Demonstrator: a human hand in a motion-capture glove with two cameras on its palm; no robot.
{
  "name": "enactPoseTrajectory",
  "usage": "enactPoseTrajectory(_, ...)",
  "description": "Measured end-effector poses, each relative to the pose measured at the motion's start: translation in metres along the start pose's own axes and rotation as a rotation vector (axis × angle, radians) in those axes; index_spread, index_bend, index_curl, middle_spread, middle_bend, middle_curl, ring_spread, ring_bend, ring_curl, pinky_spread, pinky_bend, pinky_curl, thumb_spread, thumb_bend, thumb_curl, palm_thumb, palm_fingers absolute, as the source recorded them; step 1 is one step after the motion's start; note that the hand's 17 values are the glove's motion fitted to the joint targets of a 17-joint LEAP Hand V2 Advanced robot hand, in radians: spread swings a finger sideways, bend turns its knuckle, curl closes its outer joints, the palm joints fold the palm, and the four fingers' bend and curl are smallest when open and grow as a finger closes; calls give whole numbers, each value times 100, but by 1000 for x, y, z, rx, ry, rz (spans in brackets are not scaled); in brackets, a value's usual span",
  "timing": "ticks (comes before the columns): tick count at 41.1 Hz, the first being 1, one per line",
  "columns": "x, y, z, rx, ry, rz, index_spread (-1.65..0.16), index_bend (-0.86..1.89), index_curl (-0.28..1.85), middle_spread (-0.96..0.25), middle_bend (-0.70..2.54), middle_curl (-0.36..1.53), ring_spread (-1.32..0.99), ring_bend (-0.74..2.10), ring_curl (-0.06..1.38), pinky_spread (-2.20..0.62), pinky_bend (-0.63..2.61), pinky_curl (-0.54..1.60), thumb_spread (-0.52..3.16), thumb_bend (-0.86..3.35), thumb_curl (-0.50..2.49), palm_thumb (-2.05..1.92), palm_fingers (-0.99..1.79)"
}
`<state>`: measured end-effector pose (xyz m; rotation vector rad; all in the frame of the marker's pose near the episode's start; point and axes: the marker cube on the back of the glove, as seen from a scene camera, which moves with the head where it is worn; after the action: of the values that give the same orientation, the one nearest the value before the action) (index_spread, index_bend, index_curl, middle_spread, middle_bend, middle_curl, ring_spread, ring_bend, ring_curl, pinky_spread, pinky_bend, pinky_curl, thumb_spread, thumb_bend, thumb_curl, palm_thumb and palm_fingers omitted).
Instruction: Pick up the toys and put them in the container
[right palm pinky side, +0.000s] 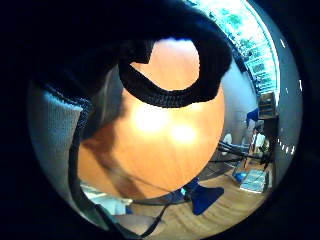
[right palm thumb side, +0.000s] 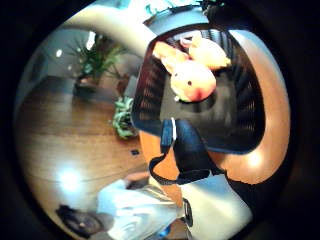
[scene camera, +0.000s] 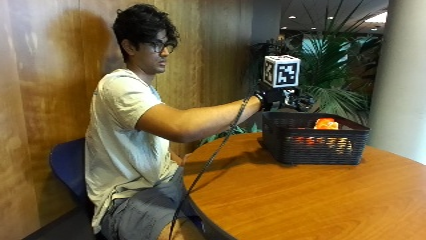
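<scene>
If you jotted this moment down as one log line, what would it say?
hand: raised over basket | basket: on table | toys: orange, inside basket | hand fingers: cannot tell

Round wooden table (scene camera: 293, 195), orange-brown glossy top, light glare on surface. One dark woven plastic basket (scene camera: 313, 137), rectangular, sits directly on the tabletop toward the far side, upright, away from the near edge. Orange soft toys (right palm thumb side: 192, 80) lie inside the basket, not on the table. Rest of what lies on the table cannot be told from palm views.
</scene>
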<state>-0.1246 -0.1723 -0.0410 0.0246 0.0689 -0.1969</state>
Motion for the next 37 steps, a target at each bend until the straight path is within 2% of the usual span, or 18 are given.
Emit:
enactPoseTrajectory(16, 26, 89, 25, -69, 15, -28, -34, 27, 49, 3, 13, 28, 5, 23, 40, 6, 105, 30, 129, -1, 49, 12, -6)
enactPoseTrajectory(37, 62, 142, 60, -124, 67, 44, -34, 30, 49, 3, 15, 25, 5, 19, 39, 6, 94, 28, 130, -1, 43, 14, -6)
